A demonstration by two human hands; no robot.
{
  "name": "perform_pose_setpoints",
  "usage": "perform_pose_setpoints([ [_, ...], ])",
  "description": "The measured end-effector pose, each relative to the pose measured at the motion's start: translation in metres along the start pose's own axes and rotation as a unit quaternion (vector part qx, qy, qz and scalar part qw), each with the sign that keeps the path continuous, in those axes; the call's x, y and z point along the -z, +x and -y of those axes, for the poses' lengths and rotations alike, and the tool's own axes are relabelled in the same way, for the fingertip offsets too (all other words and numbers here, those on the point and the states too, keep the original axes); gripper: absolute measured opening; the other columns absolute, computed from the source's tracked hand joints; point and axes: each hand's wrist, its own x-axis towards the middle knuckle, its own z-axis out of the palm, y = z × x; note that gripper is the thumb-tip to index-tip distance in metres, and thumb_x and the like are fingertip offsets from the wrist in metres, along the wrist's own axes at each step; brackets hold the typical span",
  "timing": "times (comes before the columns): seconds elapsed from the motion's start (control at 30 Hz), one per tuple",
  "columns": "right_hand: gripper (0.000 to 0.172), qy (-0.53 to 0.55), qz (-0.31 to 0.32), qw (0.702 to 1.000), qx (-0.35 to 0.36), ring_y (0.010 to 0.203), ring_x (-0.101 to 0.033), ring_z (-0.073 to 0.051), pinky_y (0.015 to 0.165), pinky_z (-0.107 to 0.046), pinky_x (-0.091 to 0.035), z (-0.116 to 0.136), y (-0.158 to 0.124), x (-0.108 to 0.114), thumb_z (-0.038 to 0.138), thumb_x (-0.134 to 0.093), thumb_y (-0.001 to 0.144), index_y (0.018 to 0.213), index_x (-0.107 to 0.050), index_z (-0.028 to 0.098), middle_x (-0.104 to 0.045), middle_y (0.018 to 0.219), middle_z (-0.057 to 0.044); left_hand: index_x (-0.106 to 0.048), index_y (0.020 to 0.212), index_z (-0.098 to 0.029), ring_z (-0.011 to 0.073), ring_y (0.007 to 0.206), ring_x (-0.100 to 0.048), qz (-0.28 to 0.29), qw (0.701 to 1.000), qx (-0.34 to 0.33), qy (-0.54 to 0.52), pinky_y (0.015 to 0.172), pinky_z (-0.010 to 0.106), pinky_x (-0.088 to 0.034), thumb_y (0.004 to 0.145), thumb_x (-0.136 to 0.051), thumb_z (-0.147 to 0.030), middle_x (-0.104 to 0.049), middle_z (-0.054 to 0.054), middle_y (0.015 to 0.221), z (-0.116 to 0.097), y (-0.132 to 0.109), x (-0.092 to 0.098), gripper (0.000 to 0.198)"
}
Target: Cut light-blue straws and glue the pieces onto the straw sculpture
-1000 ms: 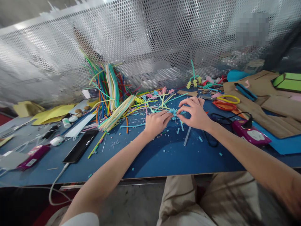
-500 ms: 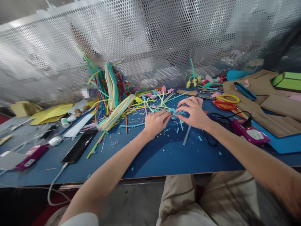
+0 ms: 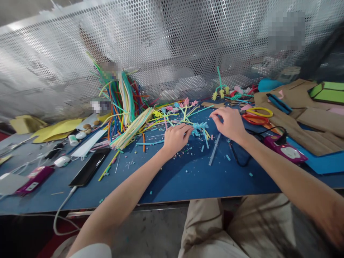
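My left hand (image 3: 177,139) pinches the left end of a light-blue fuzzy flower-like piece (image 3: 200,128) above the blue tabletop. My right hand (image 3: 228,122) is apart from the piece, to its right, with its thumb and index fingertips close together; whether anything small is between them cannot be made out. Short blue stems (image 3: 206,139) hang down below the piece. A clear stick (image 3: 214,149) lies on the table just below my right hand. Pink and yellow fuzzy flowers (image 3: 186,103) lie behind my hands.
Bundled colored stems (image 3: 133,129) stand and lie at the left, near a black phone (image 3: 90,167). Yellow-handled scissors (image 3: 259,112), a purple power strip (image 3: 285,148) and brown cardboard (image 3: 319,122) are at the right. A perforated metal screen (image 3: 161,46) rises behind.
My right hand has let go of the blue piece and moved right, away from it. More of the piece now shows. My left hand has stayed nearly in place.
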Motion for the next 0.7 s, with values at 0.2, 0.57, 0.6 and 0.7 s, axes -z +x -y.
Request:
perform_pose_setpoints([
  [0.2, 0.037, -0.192, 0.247, 0.942, -0.121, 0.111, -0.059, -0.037, 0.089, -0.05, -0.042, -0.04, -0.001, 0.008, 0.032, -0.05, 0.088, 0.119, -0.065, 0.019, -0.064, 0.127, -0.016, -0.073, 0.11, -0.03, 0.0192, 0.09, -0.071, 0.044, 0.997, 0.054, 0.017, 0.066, 0.028, -0.044, 0.104, -0.044, -0.039, -0.076, 0.002, 0.106, 0.004, 0.002, -0.001, 0.032],
  [0.57, 0.052, -0.219, 0.412, 0.876, -0.124, 0.12, -0.055, -0.042, 0.094, -0.048, -0.046, -0.062, -0.001, 0.015, 0.046, -0.063, 0.078, 0.115, -0.062, 0.01, -0.06, 0.125, -0.026, -0.078, 0.111, -0.034, 0.0176, 0.089, -0.072, 0.017, 0.996, 0.073, -0.038, 0.062, 0.026, -0.045, 0.101, -0.05, -0.045, -0.077, 0.0, 0.105, 0.003, 0.0, 0.002, 0.032],
  [0.6, 0.048, -0.215, 0.413, 0.878, -0.116, 0.118, -0.057, -0.041, 0.092, -0.047, -0.046, -0.064, 0.0, 0.014, 0.044, -0.063, 0.078, 0.112, -0.063, 0.01, -0.061, 0.124, -0.026, -0.078, 0.111, -0.034, 0.0173, 0.09, -0.072, 0.012, 0.996, 0.074, -0.043, 0.062, 0.026, -0.046, 0.101, -0.05, -0.045, -0.077, -0.001, 0.106, 0.004, 0.0, 0.001, 0.031],
  [0.7, 0.042, -0.178, 0.377, 0.899, -0.134, 0.108, -0.064, -0.037, 0.087, -0.043, -0.048, -0.063, 0.003, 0.012, 0.037, -0.061, 0.078, 0.112, -0.063, 0.012, -0.066, 0.119, -0.024, -0.078, 0.107, -0.034, 0.0165, 0.092, -0.072, -0.002, 0.994, 0.089, -0.062, 0.064, 0.026, -0.047, 0.1, -0.052, -0.043, -0.077, -0.002, 0.109, 0.005, -0.001, -0.001, 0.029],
])
